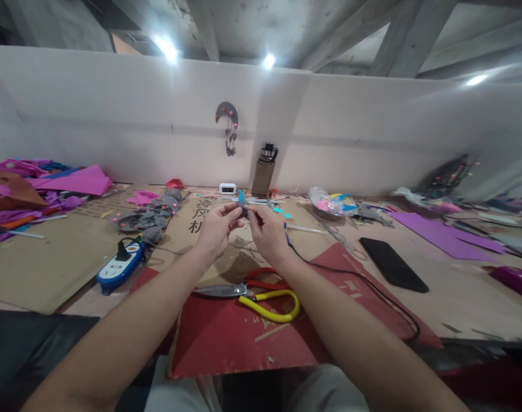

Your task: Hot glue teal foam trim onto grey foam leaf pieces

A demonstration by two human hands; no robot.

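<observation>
Centre frame, above scissors (254, 292): left hand (215, 228) and right hand (267, 234) both pinch one small grey piece (244, 212), fingertips closed on it; piece lies between them, long axis unclear.

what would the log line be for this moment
left hand: pinching small grey piece | right hand: pinching same piece | scissors: lying on red cardboard | phone: flat at right
</observation>
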